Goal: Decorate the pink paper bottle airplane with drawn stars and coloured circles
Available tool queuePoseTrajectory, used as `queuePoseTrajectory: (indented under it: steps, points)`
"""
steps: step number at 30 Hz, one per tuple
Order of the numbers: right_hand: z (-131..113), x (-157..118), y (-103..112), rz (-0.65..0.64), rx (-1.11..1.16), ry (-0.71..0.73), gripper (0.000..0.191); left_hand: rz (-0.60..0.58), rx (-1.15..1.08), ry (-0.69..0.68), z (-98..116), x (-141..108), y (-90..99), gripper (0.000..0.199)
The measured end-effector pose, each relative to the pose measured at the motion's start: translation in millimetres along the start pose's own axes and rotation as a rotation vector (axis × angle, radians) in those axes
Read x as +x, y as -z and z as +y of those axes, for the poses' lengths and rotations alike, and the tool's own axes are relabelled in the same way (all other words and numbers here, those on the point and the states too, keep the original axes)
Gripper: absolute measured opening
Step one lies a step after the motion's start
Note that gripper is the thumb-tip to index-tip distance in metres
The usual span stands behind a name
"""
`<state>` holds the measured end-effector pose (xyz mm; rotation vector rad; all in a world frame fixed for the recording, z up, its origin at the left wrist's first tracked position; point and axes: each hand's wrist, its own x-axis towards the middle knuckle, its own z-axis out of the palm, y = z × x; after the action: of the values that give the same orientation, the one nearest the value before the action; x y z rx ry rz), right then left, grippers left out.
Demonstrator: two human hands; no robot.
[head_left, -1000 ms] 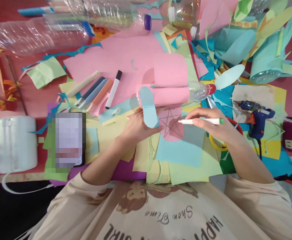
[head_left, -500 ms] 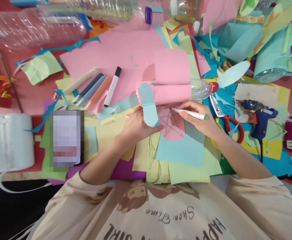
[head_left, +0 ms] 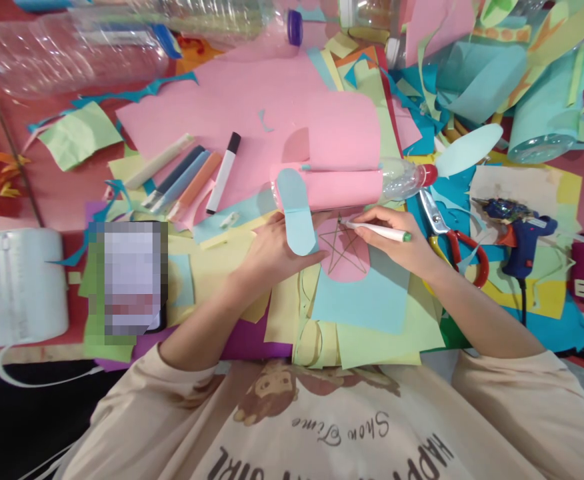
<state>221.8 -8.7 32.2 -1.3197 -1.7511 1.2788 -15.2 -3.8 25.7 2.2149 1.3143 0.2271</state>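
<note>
A pink paper-wrapped plastic bottle [head_left: 342, 189] with a red cap lies sideways before me. Rounded pink paper flaps extend from it, and a folded light blue paper strip [head_left: 297, 210] sits at its left end. A thin-lined star is drawn on the near pink flap [head_left: 345, 263]. My right hand [head_left: 389, 230] pinches a white marker [head_left: 382, 231] with a green end, its tip at the star's upper point. My left hand [head_left: 272, 253] rests beside the bottle, thumb stretched to the flap's left edge; the blue strip partly hides its fingers, which look spread.
Several markers [head_left: 225, 173] lie on pink paper to the left, beyond a phone [head_left: 132, 277] and a white device [head_left: 25, 287]. Scissors [head_left: 455, 247] and a blue glue gun [head_left: 527, 247] lie right. Clear bottles [head_left: 67, 57] and paper scraps line the back.
The marker has shifted slightly left and down with my right hand, so its tip now touches just inside the star's upper point. My left hand stays put.
</note>
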Motion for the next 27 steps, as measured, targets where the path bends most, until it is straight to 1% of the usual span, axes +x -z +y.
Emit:
queuePoseTrajectory:
  steps: [5,15,22,27]
  points:
    - [-3.8,0.4,1.2,-0.052,0.001,-0.015,0.021,-0.004,0.002,0.012,0.5,-0.2,0.4,0.059]
    - [-2.4,0.6,3.9,-0.117,0.039,-0.028,0.022,-0.014,-0.010,0.025,2.7,0.1,1.4,0.060]
    - [-3.9,1.3,3.4,-0.057,0.016,-0.041,0.022,-0.008,-0.002,0.015,1.0,-0.1,0.9,0.060]
    - [-0.7,0.9,2.3,-0.005,-0.006,-0.032,0.022,0.000,-0.016,-0.005,1.2,0.4,1.1,0.058]
